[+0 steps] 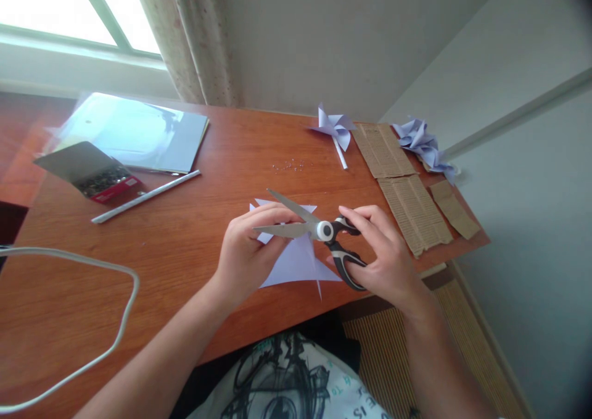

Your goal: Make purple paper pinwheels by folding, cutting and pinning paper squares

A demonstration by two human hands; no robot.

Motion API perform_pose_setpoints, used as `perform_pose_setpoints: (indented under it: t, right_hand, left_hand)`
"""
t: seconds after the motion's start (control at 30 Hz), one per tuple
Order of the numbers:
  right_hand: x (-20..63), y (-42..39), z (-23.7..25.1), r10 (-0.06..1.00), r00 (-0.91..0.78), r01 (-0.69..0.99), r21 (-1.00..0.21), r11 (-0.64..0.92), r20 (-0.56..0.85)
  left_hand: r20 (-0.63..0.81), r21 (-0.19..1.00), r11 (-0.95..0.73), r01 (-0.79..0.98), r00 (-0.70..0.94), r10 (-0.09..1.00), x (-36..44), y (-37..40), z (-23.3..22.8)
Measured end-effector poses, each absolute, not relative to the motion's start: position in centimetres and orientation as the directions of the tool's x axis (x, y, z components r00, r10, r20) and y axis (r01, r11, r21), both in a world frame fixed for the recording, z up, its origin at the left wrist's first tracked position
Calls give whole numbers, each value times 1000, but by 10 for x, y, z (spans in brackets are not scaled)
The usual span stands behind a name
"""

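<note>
My right hand grips the black-and-grey handles of a pair of scissors, whose blades are spread apart and point left. My left hand pinches a folded sheet of pale lilac paper near the blades, holding it just above the wooden table. The lower blade lies across the paper next to my left fingertips.
A finished paper pinwheel and a second crumpled one lie at the far right beside cardboard strips. At left are a rolled paper stick, a red box of pins, a plastic folder and a white cable. Tiny beads sit mid-table.
</note>
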State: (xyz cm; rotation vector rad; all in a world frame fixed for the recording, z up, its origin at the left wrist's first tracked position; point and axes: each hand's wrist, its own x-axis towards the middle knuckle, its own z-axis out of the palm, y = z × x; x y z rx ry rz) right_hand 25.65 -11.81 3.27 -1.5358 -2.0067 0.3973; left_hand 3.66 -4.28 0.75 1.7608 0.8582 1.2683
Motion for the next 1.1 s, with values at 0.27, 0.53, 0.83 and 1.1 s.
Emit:
perform_pose_setpoints:
  t: [0.27, 0.53, 0.83, 1.1]
  right_hand:
    - [252, -118, 31, 945, -145, 754, -585, 298, 294]
    - [247, -118, 29, 951, -107, 753, -601, 269, 292]
    - [247, -119, 31, 952, -117, 753, -600, 270, 283]
    - [249, -118, 32, 942, -125, 767, -572, 291, 312]
  left_hand:
    - [393, 913, -407, 16, 230, 890, 37, -46, 5]
    - [337, 941, -325, -91, 230, 913, 38, -46, 8]
    - [304, 953, -298, -59, 198, 932, 39, -46, 1]
    - [317, 948, -317, -29, 194, 928, 39, -46, 4]
